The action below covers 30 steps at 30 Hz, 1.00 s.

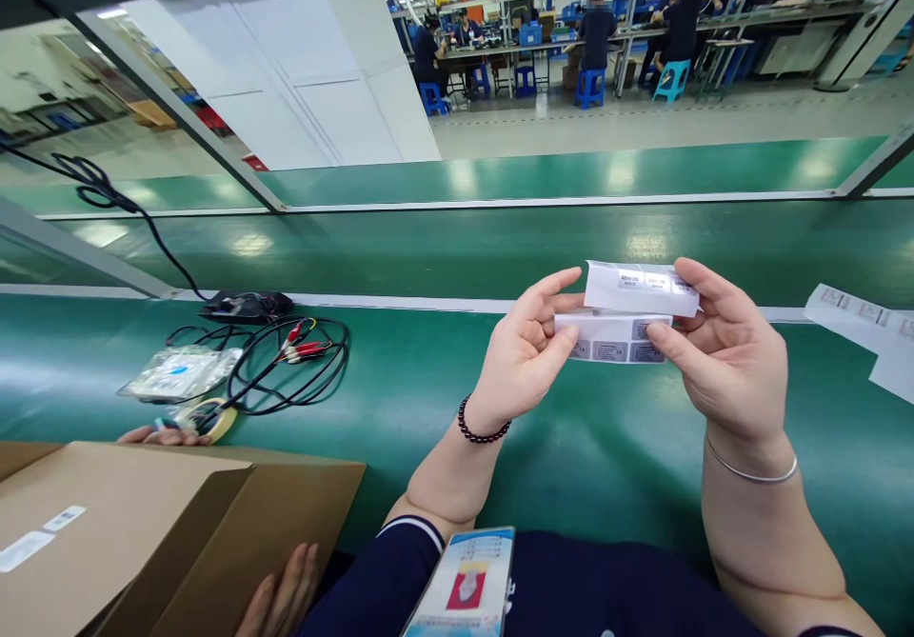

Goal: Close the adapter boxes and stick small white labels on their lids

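Both my hands are raised over the green belt [443,399] and share a white strip of printed labels [615,337]. My left hand [525,351] pinches its left end between thumb and fingers. My right hand [728,356] grips the right end, and the upper part of the strip [639,287] is bent or peeled upward there. A dark bead bracelet is on my left wrist, a thin silver bangle on my right.
A brown cardboard box [143,532] sits at lower left, with another person's hands [282,599] at its edges. Coiled black cables with red clips [289,366], a plastic packet [178,372] and a tape roll [207,415] lie on the belt. More label sheets [861,318] lie at right. Workers sit far behind.
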{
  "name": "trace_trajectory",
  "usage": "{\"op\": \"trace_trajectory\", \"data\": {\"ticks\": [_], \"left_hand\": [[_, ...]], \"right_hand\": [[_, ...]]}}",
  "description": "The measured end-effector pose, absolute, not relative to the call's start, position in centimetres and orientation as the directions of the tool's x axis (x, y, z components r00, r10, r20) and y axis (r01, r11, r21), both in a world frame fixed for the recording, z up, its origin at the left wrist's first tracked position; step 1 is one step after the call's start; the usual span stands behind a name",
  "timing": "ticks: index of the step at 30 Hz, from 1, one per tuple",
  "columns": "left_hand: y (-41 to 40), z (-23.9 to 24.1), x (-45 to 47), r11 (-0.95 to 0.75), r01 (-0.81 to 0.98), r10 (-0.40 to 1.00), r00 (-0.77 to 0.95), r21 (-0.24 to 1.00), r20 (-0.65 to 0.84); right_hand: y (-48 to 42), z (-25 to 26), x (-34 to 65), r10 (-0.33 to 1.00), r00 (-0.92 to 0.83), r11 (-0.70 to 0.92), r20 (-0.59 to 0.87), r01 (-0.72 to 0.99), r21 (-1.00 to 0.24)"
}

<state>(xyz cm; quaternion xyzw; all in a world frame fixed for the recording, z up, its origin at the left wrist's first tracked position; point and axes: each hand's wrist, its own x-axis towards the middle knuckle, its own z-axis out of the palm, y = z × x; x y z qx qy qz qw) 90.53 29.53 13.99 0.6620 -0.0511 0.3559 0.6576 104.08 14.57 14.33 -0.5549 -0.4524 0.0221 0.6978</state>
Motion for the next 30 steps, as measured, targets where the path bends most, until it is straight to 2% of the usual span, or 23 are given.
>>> {"op": "trace_trajectory", "data": {"ticks": [9, 18, 22, 24, 27, 30], "left_hand": [[29.67, 14.19, 90.41, -0.175, -0.574, 0.425, 0.689, 0.8, 0.587], [29.88, 14.45, 90.27, -0.348, -0.618, 0.476, 0.531, 0.705, 0.701], [29.77, 14.53, 90.24, -0.321, -0.65, 0.486, 0.512, 0.689, 0.709], [29.73, 14.47, 90.26, -0.283, -0.662, 0.478, 0.53, 0.694, 0.701], [29.65, 14.34, 90.26, -0.232, -0.599, 0.425, 0.646, 0.767, 0.634], [29.47, 14.29, 90.21, -0.326, -0.495, 0.378, 0.713, 0.806, 0.591]], "right_hand": [[14.47, 14.3, 103.6, 0.52, 0.525, 0.366, 0.674, 0.575, -0.731], [14.44, 14.08, 103.8, 0.523, 0.518, 0.36, 0.677, 0.585, -0.727], [14.42, 14.31, 103.54, 0.504, 0.516, 0.366, 0.693, 0.6, -0.712], [14.43, 14.53, 103.37, 0.483, 0.527, 0.359, 0.699, 0.609, -0.707], [14.47, 14.8, 103.2, 0.432, 0.567, 0.357, 0.702, 0.607, -0.71], [14.48, 14.86, 103.16, 0.415, 0.592, 0.383, 0.691, 0.575, -0.723]]}}
